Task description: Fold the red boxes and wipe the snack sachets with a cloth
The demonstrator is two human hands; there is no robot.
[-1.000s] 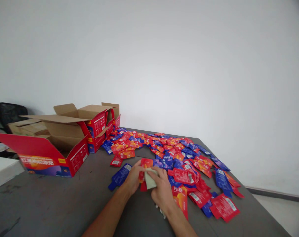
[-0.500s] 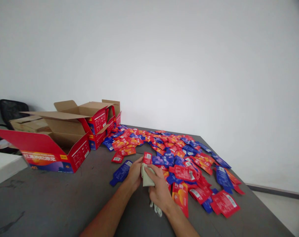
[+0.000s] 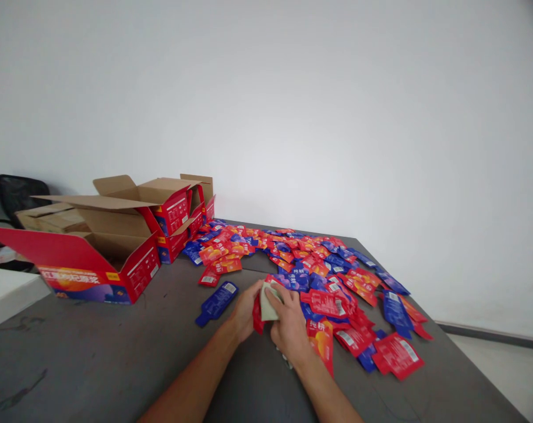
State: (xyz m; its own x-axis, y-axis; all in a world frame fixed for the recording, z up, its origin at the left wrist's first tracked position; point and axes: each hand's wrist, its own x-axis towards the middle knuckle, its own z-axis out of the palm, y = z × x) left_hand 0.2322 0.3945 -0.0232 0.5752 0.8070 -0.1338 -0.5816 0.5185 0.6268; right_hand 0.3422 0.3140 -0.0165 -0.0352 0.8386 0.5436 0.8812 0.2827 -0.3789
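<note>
Between my hands, above the dark table (image 3: 151, 352), is a red pouch (image 3: 258, 314), partly covered. My left hand (image 3: 245, 311) is closed on the pouch from the left side. A pale green cloth (image 3: 268, 304) is pressed against the pouch by my right hand (image 3: 289, 322), whose fingers are closed over it. Left of my left hand lies a single blue pouch (image 3: 217, 302). Just beyond and to the right of my hands spreads a heap of red and blue pouches (image 3: 328, 302). Something light lies mostly hidden beneath my right wrist.
An open red carton (image 3: 138, 273) stands at the left, with more open cartons (image 3: 173, 214) behind it. A white box (image 3: 10, 296) sits at the left edge. Beyond are a brown cardboard box (image 3: 52, 220) and a black chair (image 3: 19, 194). A white wall (image 3: 292, 117) rises behind the table.
My right hand has moved slightly up with the cloth. The red pouch, whose top stuck out above the cloth, now shows its lower part beside my left fingers.
</note>
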